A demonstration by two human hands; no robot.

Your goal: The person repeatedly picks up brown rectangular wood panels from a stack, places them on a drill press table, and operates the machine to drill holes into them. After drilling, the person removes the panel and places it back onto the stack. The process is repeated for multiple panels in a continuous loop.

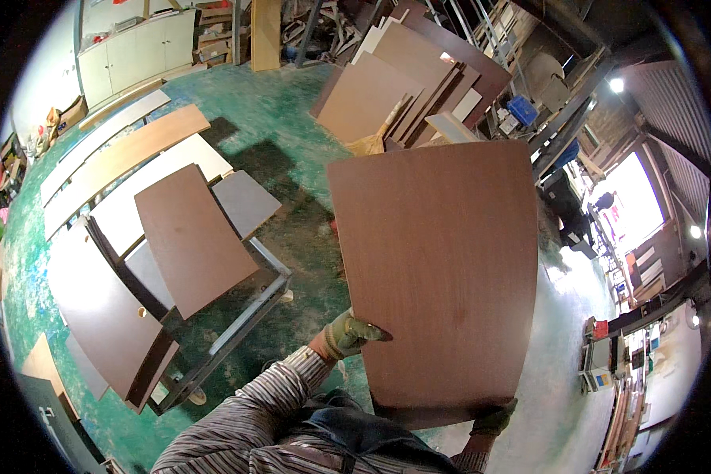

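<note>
A large dark brown board (438, 284) stands raised in front of me, filling the middle right of the view. My left hand (351, 336), in a greenish knit glove, grips its left edge below the middle, thumb over the face. My right hand (490, 423), also gloved, holds the bottom right corner, its fingers partly hidden by the board. To the left, a metal-framed trolley (257, 292) carries several panels: a brown one (189, 233), a pale one with a hole (95, 292), grey ones (241, 201), white and wood-coloured strips (126, 154).
Brown sheets (371, 95) lean stacked at the back, beside a blue bin (521, 110). A pale cabinet (138, 51) lines the back left wall. The green floor (268, 134) shows around the trolley. Shelving with materials (608, 355) runs along the right; a person (604, 201) is near the bright doorway.
</note>
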